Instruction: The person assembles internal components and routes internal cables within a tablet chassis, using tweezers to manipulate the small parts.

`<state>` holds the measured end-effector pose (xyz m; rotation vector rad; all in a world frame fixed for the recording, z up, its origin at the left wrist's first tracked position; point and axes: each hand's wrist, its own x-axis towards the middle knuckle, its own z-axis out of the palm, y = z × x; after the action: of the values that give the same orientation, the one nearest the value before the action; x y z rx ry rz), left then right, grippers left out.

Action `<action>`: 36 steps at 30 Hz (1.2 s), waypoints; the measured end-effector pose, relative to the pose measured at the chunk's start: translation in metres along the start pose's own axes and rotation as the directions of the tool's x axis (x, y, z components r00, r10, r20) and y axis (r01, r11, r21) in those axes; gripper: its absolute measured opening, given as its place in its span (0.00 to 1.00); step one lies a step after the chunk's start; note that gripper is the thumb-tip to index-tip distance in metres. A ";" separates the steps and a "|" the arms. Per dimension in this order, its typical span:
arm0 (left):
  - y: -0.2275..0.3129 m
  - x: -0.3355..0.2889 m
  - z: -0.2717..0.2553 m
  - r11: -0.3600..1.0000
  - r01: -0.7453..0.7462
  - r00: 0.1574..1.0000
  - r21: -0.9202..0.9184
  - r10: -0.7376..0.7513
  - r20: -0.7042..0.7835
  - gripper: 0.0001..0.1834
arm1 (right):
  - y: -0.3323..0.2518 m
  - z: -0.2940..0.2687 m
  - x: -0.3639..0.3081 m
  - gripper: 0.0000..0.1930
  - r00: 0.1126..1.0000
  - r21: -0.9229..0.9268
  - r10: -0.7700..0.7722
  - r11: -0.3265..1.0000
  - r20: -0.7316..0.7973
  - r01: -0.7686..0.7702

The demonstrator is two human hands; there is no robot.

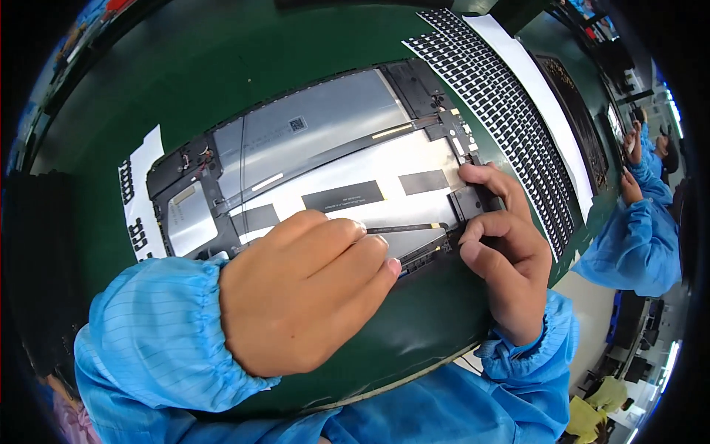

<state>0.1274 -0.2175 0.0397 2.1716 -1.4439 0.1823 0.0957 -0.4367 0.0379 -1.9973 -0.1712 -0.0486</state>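
Now left hand (303, 292) grip pinches thin tool (407, 229) over tablet (318, 170).

The opened device (310, 170) shows smooth silvery foil panels with a dull sheen, crossed by matt black tape strips (342, 197). The desk (148, 96) has a smooth green mat. White paper sheets (510, 111) carry matt black pads. Blue sleeves (155, 325) look like finely striped cloth.

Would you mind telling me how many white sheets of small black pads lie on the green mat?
2: a long sheet right of the opened device, and a short sheet at its left.
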 end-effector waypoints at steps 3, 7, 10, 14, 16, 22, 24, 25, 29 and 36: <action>-0.002 -0.001 0.000 1.000 -0.003 1.000 0.010 0.003 -0.014 0.20 | -0.003 0.001 0.000 0.03 1.000 0.010 0.012 1.000 0.000 -0.012; -0.002 -0.002 0.002 1.000 0.006 1.000 0.007 -0.006 -0.029 0.19 | -0.003 0.001 0.000 0.03 1.000 0.015 0.008 1.000 0.024 -0.009; -0.001 0.000 0.002 1.000 0.026 0.999 -0.014 -0.027 -0.042 0.18 | -0.004 0.001 -0.001 0.03 1.000 -0.048 0.020 0.999 0.004 -0.019; 0.002 0.005 -0.001 1.000 -0.007 1.000 -0.010 0.007 -0.002 0.16 | -0.001 -0.001 0.000 0.04 0.999 -0.125 -0.040 0.991 0.016 0.042; 0.004 0.009 -0.002 0.999 -0.037 0.999 -0.018 0.037 0.038 0.15 | -0.003 0.000 -0.001 0.04 0.999 -0.131 -0.043 0.990 0.011 0.044; 0.009 0.014 0.015 0.989 -0.146 0.988 -0.005 0.146 0.054 0.14 | -0.002 -0.001 -0.001 0.04 0.992 -0.181 -0.124 0.976 -0.001 0.122; 0.006 0.015 0.016 0.982 -0.185 0.982 0.021 0.184 0.050 0.13 | 0.000 -0.004 -0.004 0.04 0.995 -0.066 -0.094 0.994 -0.021 0.093; 0.005 0.016 0.017 0.976 -0.213 0.977 0.052 0.211 0.040 0.13 | 0.002 -0.002 -0.006 0.05 0.991 0.038 -0.019 0.999 -0.134 0.024; 0.003 0.017 0.015 0.972 -0.232 0.971 0.030 0.230 0.057 0.13 | 0.006 -0.007 -0.009 0.07 0.989 0.109 0.013 0.994 -0.150 0.003; 0.001 0.017 0.014 0.969 -0.244 0.968 0.044 0.240 0.079 0.12 | 0.004 -0.008 -0.003 0.09 0.985 -0.246 -0.168 0.954 0.032 0.171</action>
<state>0.1315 -0.2388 0.0349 2.0568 -1.7638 0.2326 0.0931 -0.4454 0.0373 -2.2284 -0.3586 -0.1769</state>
